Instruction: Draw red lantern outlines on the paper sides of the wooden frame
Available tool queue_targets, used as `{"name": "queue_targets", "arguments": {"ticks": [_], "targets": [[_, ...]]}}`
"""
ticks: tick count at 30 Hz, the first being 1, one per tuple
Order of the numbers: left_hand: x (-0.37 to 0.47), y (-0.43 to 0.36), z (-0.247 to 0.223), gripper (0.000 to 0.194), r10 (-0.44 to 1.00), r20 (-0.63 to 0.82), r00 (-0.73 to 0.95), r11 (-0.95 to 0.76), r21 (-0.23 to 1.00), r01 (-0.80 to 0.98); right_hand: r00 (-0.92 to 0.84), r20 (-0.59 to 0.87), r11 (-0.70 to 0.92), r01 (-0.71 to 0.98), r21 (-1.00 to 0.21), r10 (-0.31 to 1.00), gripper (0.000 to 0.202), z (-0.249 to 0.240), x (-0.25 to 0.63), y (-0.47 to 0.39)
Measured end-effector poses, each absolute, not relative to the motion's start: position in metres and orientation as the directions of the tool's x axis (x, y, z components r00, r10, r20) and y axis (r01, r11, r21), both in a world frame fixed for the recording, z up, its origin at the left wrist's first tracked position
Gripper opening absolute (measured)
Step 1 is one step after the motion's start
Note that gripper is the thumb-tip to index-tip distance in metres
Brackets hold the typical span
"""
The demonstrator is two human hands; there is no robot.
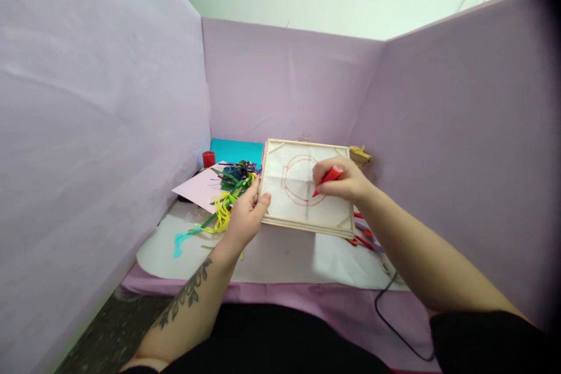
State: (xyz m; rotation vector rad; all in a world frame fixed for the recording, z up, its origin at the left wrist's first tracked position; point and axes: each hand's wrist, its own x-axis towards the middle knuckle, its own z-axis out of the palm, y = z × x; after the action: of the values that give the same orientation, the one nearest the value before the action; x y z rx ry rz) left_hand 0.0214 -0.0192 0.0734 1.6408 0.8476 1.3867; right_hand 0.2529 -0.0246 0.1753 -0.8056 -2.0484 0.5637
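Note:
A wooden frame (pixel 280 204) with white mesh is tilted up above the table, and red outlines of a rounded shape show on its mesh. My left hand (pixel 249 210) grips the frame's left edge, thumb on the front. My right hand (pixel 344 180) is closed round a red marker (pixel 329 176), its tip at the mesh near the right part of the drawn shape. The hand covers part of the red lines.
Yellow and green paper strips (pixel 223 210), a pink sheet (pixel 204 189), a blue sheet (pixel 236 151) and a red object (pixel 209 158) lie left. Red-handled tools (pixel 363 241) and a cable (pixel 385 315) are right. Lilac panels (pixel 289 82) enclose the table (pixel 280 263).

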Motion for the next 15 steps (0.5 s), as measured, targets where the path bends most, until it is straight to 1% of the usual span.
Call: {"name": "queue_targets", "arguments": {"ticks": [2, 4, 5, 6, 8, 10, 12, 15], "targets": [[0.021, -0.02, 0.073, 0.069, 0.879, 0.446, 0.168, -0.451, 0.892, -0.006, -0.194, 0.681, 0.708, 0.198, -0.678, 0.706, 0.008, 0.177, 0.26, -0.032], [0.021, -0.02, 0.072, 0.07, 0.88, 0.449, 0.155, -0.453, 0.891, -0.006, 0.049, 0.729, 0.722, 0.112, -0.683, 0.683, 0.003, 0.174, 0.266, -0.047], [0.021, -0.021, 0.072, 0.07, 0.881, 0.449, 0.147, -0.454, 0.891, -0.004, 0.131, 0.727, 0.719, 0.112, -0.686, 0.674, 0.002, 0.17, 0.267, -0.058], [0.021, -0.022, 0.071, 0.07, 0.882, 0.45, 0.14, -0.455, 0.891, 0.001, 0.202, 0.722, 0.713, 0.131, -0.689, 0.661, 0.007, 0.164, 0.266, -0.069], [0.023, -0.024, 0.071, 0.069, 0.881, 0.455, 0.128, -0.461, 0.887, 0.021, 0.325, 0.729, 0.692, 0.241, -0.68, 0.603, 0.009, 0.146, 0.262, -0.092], [0.025, -0.029, 0.07, 0.068, 0.875, 0.47, 0.115, -0.478, 0.877, 0.054, 0.348, 0.716, 0.644, 0.315, -0.697, 0.605, 0.009, 0.123, 0.256, -0.111], [0.028, -0.035, 0.068, 0.066, 0.862, 0.498, 0.094, -0.506, 0.856, 0.105, 0.327, 0.727, 0.626, 0.37, -0.686, 0.603, 0.012, 0.1, 0.251, -0.12], [0.032, -0.045, 0.066, 0.063, 0.838, 0.542, 0.066, -0.543, 0.812, 0.214, 0.343, 0.753, 0.594, 0.466, -0.655, 0.561, 0.013, 0.076, 0.243, -0.121]]}}
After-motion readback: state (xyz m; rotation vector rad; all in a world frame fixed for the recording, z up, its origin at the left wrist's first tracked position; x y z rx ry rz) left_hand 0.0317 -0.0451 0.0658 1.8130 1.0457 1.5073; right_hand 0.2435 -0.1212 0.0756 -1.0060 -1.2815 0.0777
